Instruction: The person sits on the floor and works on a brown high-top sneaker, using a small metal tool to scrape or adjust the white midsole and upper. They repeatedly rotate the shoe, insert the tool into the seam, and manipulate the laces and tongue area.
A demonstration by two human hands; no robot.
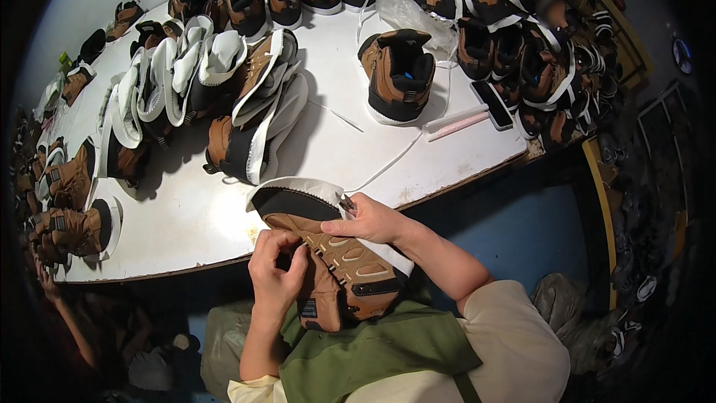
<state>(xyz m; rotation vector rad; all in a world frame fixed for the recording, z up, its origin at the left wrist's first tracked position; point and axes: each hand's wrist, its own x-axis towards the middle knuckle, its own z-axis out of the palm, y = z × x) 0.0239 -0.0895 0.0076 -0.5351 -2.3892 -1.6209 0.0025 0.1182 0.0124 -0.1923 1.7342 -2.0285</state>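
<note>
A brown and black shoe upper (356, 257) with a white lining edge rests tilted over my lap, against the green apron (380, 354). Its row of eyelets and pale oval stitching face up. My right hand (369, 220) grips the upper's far right side, thumb on top; a small dark metal piece shows by its fingers, too little visible to name. On the left side, my left hand (276, 269) is closed in a pinch at the eyelet edge. What its fingertips hold, if anything, is hidden.
More uppers with white linings (198, 67) lie stacked on the white table (335, 149). A finished-looking shoe (399, 78), a phone (492, 104) and a white-and-pink strip (456, 125) are ahead right. Shoes crowd the right end. Another person's arm (67, 321) shows lower left.
</note>
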